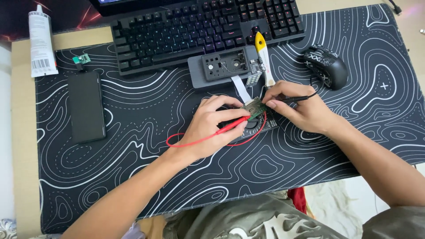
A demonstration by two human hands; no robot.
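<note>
over the board, red probe points right, slightly upward.

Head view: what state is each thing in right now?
Small green circuit board: probed from both sides.
Red test probe: pinched in left hand.
Black test probe: held in right hand.
Grey opened device: inside exposed.
Flat black phone: screen dark.

Left hand grips red probe; right hand grips black probe. Both tips touch green circuit board, just below the keyboard.
</note>
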